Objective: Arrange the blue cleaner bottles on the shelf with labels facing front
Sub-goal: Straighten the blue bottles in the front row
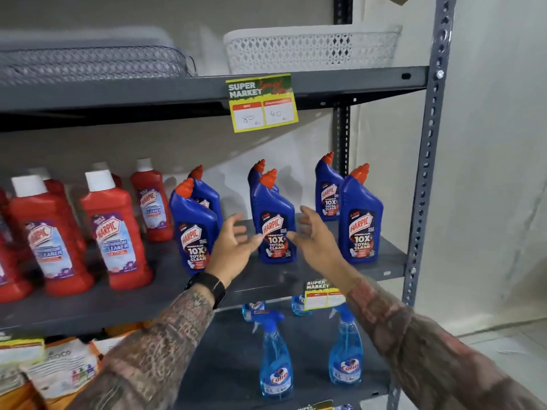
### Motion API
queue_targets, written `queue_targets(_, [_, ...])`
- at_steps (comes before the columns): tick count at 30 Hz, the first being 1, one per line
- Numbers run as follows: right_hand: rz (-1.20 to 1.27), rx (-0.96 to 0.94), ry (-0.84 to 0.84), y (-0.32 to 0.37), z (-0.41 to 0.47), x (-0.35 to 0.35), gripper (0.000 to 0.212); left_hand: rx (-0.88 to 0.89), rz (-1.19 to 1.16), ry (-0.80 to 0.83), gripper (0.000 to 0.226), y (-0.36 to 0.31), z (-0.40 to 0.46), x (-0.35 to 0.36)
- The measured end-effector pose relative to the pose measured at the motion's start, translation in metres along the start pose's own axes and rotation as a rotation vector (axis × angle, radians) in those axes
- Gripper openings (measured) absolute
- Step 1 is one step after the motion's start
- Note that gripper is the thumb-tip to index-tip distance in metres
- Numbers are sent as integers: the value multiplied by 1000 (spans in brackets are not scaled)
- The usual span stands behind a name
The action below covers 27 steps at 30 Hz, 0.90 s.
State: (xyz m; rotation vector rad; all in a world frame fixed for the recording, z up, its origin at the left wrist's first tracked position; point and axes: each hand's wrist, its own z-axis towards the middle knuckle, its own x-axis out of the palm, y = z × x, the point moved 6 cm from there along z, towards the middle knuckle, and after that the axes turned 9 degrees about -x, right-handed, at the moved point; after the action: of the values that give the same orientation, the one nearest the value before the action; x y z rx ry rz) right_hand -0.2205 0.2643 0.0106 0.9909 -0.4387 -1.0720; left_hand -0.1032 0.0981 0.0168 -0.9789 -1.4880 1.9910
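Several blue cleaner bottles with orange caps stand upright on the grey middle shelf (381, 258), in front and back rows. The front ones are a left bottle (194, 229), a middle bottle (273, 220) and a right bottle (359, 220), all with labels facing front. Behind stand more blue bottles, one at the left (207, 190), one at the right (327, 190), and one mostly hidden behind the middle bottle. My left hand (232, 248) and my right hand (318, 236) hover on either side of the middle front bottle, fingers spread, holding nothing. They are close to it; contact is not clear.
Red bathroom cleaner bottles (118, 232) with white caps fill the shelf's left part. Above are a white basket (310, 51) and a grey basket (88, 63), with a yellow price tag (262, 103) on the shelf edge. Below stand light blue spray bottles (276, 359). A grey upright post (426, 173) bounds the right.
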Motion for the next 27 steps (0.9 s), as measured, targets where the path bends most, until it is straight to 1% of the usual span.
queue_targets(2, [51,62,62,-4,13,7,64,-16,-6,150,78,-2,6,14])
queue_targets(3, [41,74,86,-4,16,10,61,-19,-5,203,77,-1,8,19])
queue_targets(5, [36,83,88,-4,19,12,58,-17,1,257,67,1,10,25])
queue_targets(7, [34,82,72,-4,20,13,55,-11,6,261,62,1,9,26])
queue_targets(10, [28,94,70,-6,17,16,54,15,21,223,60,4,10,23])
queue_targets(15, [66,82,95,-7,8,12,52,35,44,208,61,8,-1,21])
queue_targets(19, [75,69,83,-11,-1,7,54,57,42,209,59,8,-13,22])
queue_targets(24, [145,52,90,-8,-8,7,49,65,43,187,62,8,-19,22])
queue_targets(27, [167,49,86,-6,-9,7,50,60,44,183,61,8,-21,22])
